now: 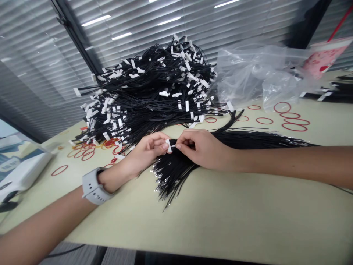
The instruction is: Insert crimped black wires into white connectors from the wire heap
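Observation:
My left hand [149, 152] and my right hand [197, 147] meet over a bundle of thin black wires [176, 171]. Between their fingertips they pinch a small white connector [168, 146] at the end of the bundle. The bundle fans out on both sides: bare metal-tipped ends spread toward the front, long black lengths run off to the right. Behind my hands rises a large heap of black wires with white connectors [154, 86]. My fingers hide part of the pinched connector.
Red rubber bands [291, 115] lie scattered on the pale green tabletop [220, 209], with more at left. A clear plastic bag [256, 75] and a pink cup [325, 57] stand at the back right. A white box [23, 173] sits at the left edge.

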The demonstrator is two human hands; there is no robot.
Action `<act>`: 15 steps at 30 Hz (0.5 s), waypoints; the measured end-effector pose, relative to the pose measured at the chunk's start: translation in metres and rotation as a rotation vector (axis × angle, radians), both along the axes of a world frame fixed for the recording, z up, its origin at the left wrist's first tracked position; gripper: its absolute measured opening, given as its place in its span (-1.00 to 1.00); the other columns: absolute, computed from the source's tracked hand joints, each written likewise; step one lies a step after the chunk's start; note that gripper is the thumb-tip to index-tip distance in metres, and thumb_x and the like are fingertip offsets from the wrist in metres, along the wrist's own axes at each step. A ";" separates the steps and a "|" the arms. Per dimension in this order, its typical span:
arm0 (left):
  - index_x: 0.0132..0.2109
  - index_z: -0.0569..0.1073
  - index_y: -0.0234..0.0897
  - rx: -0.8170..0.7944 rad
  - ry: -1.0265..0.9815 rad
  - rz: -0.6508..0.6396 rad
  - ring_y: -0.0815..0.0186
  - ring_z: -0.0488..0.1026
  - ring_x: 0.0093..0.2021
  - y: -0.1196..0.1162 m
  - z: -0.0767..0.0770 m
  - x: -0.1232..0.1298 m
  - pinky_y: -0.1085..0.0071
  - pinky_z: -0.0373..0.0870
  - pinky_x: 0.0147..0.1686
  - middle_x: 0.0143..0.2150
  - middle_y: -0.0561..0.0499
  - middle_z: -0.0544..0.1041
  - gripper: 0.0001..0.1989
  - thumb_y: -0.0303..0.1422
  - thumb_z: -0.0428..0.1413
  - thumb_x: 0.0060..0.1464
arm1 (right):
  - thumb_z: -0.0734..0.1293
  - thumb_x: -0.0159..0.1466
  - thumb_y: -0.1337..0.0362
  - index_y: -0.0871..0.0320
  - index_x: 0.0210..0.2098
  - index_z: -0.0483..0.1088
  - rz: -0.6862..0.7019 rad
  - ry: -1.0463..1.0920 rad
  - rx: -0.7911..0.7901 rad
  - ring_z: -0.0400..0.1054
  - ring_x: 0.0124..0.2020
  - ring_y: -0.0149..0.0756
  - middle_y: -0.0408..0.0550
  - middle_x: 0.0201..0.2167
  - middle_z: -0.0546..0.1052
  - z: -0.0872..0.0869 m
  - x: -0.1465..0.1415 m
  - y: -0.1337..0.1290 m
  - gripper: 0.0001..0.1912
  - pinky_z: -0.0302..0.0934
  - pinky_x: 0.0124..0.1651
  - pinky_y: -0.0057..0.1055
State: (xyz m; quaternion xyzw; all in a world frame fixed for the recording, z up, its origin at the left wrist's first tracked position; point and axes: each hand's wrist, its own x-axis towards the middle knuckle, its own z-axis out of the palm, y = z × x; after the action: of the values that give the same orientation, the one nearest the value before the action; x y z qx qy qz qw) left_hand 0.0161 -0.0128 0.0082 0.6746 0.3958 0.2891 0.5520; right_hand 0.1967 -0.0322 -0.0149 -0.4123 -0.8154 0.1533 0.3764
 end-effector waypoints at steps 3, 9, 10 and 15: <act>-0.31 0.36 -0.34 0.001 0.000 -0.001 0.48 0.32 -0.40 0.000 0.000 0.000 0.55 0.19 -0.34 -0.45 0.07 0.40 -0.95 -0.43 0.06 0.04 | 0.20 0.16 0.35 0.20 -0.46 0.37 -0.002 -0.003 0.003 0.17 -0.51 -0.54 -0.19 -0.54 0.38 0.000 0.000 0.000 -0.86 0.03 -0.40 -0.51; -0.30 0.35 -0.35 0.018 0.015 -0.006 0.47 0.31 -0.40 0.000 -0.001 0.000 0.55 0.20 -0.35 -0.44 0.06 0.40 -0.94 -0.43 0.06 0.04 | 0.19 0.15 0.38 0.21 -0.46 0.36 -0.009 -0.027 0.045 0.16 -0.51 -0.56 -0.21 -0.53 0.38 -0.002 0.001 0.001 -0.86 0.03 -0.40 -0.54; -0.30 0.35 -0.35 0.018 0.015 -0.009 0.47 0.31 -0.40 0.000 -0.001 0.000 0.55 0.20 -0.35 -0.44 0.06 0.39 -0.94 -0.43 0.06 0.05 | 0.19 0.15 0.38 0.21 -0.46 0.36 -0.011 -0.032 0.050 0.16 -0.51 -0.56 -0.21 -0.53 0.38 -0.003 0.001 0.001 -0.86 0.03 -0.40 -0.54; -0.31 0.35 -0.34 0.024 0.022 -0.003 0.46 0.32 -0.40 0.000 0.000 0.001 0.54 0.21 -0.35 -0.44 0.06 0.40 -0.95 -0.43 0.06 0.04 | 0.19 0.15 0.38 0.21 -0.46 0.37 -0.010 -0.031 0.060 0.16 -0.52 -0.57 -0.22 -0.53 0.38 -0.003 0.001 0.001 -0.86 0.02 -0.41 -0.55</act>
State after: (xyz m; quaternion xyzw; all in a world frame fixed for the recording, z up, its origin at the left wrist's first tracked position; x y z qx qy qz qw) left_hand 0.0167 -0.0131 0.0082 0.6849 0.3973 0.2852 0.5400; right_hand 0.1975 -0.0315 -0.0174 -0.4071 -0.8233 0.1204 0.3768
